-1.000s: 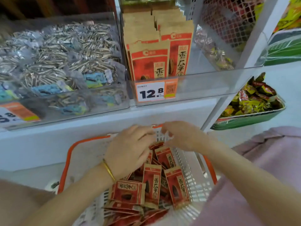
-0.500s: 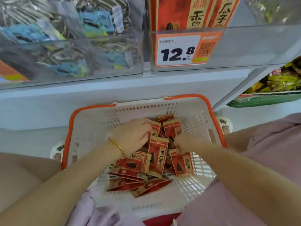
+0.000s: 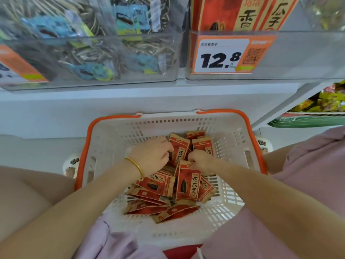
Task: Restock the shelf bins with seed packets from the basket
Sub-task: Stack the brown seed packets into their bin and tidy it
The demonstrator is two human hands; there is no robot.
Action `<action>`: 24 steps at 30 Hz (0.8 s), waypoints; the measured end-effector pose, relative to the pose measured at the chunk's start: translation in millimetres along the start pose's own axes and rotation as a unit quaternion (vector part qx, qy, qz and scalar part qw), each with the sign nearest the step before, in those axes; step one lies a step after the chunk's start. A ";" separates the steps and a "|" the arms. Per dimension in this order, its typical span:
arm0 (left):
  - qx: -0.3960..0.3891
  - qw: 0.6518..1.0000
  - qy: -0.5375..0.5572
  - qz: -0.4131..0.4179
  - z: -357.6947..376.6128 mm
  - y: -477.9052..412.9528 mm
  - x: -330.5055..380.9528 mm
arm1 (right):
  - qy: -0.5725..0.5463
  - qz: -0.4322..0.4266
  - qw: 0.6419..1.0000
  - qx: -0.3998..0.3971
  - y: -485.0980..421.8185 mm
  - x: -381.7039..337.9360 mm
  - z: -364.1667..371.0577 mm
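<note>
Your right hand (image 3: 200, 161) has slid inward from the right side of the pile since half a second ago and now sits just beside your left hand (image 3: 151, 156), which has barely shifted. The head camera is the only view, and it looks straight down into the basket (image 3: 112, 131) between your knees. The red seed packets (image 3: 158, 189) lie in a loose heap on its floor, overlapping one another. Your right thumb and fingers are curled tight and pinch the top edge of the front packet (image 3: 188, 184), which stands tilted on the heap. Your left fingers are curled round the left edge of the far packet (image 3: 179, 150); the fingertips are hidden beneath it, so how firm that hold is cannot be told. A gold bracelet (image 3: 134, 165) sits at that wrist. Above the basket, the clear shelf bin (image 3: 298, 53) behind the price tag (image 3: 222, 55) holds large packets (image 3: 242, 14) of the same red design, and the neighbouring bin (image 3: 93, 53) to its left holds pale striped packs. You appear to be at the gathering step, early on, with most stock in the basket. Next you will likely need to square the packets into one stack, lift them clear of the basket wall, and stand them face out in the right-hand bin. Loose ones could slip from a shallow pinch.
</note>
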State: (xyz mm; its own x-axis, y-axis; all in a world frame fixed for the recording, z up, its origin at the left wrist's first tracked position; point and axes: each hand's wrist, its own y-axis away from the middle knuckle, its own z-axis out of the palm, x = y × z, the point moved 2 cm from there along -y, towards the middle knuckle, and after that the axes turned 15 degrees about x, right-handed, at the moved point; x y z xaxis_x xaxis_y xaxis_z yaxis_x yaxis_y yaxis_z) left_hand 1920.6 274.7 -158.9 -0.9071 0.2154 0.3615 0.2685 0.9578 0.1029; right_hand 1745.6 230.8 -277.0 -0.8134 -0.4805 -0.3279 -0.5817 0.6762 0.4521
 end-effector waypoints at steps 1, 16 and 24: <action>-0.006 1.000 0.000 -0.005 0.3 0.2 -0.6 | -0.004 -0.008 1.000 0.000 2.7 -1.6 -3.6; -0.057 0.941 0.323 -0.083 -11.5 -12.1 42.4 | -0.104 -0.073 0.978 0.164 102.9 -20.3 -180.7; 0.070 0.898 0.420 -0.113 -42.5 -10.2 66.9 | -0.489 0.105 0.796 0.342 133.0 -8.3 -179.5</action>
State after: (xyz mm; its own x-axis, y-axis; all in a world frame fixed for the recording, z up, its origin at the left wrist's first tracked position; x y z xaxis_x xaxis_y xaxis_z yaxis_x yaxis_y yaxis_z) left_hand 1871.0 271.2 -96.4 -0.3530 -0.1507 0.9234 0.0126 0.9861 0.1658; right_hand 1674.2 224.5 -65.2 -0.3050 0.1215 -0.9446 -0.0235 0.9906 0.1350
